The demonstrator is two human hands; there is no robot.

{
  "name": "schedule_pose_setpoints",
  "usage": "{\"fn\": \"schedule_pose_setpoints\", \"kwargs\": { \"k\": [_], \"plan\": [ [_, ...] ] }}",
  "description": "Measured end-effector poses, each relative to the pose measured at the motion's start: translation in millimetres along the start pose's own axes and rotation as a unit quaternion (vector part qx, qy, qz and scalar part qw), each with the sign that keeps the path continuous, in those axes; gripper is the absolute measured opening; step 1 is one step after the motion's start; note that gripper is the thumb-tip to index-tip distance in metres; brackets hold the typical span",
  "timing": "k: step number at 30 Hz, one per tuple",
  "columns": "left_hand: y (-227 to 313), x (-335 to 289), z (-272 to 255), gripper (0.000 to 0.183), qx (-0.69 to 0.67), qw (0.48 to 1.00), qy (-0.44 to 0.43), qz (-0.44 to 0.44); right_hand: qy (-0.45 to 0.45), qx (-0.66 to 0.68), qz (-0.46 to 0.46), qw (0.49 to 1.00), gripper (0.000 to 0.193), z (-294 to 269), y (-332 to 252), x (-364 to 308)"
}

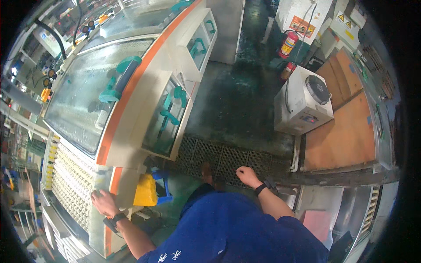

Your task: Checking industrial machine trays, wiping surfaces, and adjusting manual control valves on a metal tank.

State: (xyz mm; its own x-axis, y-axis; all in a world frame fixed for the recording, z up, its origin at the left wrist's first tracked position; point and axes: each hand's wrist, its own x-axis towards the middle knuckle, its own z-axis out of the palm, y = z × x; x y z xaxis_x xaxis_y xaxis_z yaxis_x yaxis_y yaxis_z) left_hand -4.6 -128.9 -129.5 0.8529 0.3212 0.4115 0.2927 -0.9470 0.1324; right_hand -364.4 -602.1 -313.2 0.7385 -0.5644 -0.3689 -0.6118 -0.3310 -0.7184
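My left hand (104,202) rests on the pale side rim of a long machine, its fingers apart and reaching toward the rows of white rollers (70,184) at the machine's near end. No object shows in that hand. My right hand (249,177) hangs in the air above the dark floor grating (219,158), fingers curled in, with nothing seen in it. Dark bands circle both wrists. Beyond the rollers, the machine has a clear lid (94,92) with a teal and grey handle (120,81), wet-looking inside.
Below the machine's side are a yellow container (146,190) and a blue plastic frame (164,188). Side windows with teal handles (169,111) jut toward the aisle. To the right stand a white box unit (302,103), brown boards (342,131) and a red fire extinguisher (288,44).
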Motion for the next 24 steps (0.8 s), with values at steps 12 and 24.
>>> {"fn": "schedule_pose_setpoints", "kwargs": {
  "k": [12, 24],
  "plan": [
    [-2.2, 0.1, -1.1, 0.045, -0.006, 1.000, -0.005, 0.000, 0.007, 0.009, -0.012, 1.000, 0.025, 7.2, 0.8, -0.5],
    [0.7, -3.3, -9.5, 0.044, -0.013, 1.000, 0.016, -0.020, 0.010, -0.026, -0.052, 0.998, 0.022, 12.7, 9.9, 15.0]
  ]
}}
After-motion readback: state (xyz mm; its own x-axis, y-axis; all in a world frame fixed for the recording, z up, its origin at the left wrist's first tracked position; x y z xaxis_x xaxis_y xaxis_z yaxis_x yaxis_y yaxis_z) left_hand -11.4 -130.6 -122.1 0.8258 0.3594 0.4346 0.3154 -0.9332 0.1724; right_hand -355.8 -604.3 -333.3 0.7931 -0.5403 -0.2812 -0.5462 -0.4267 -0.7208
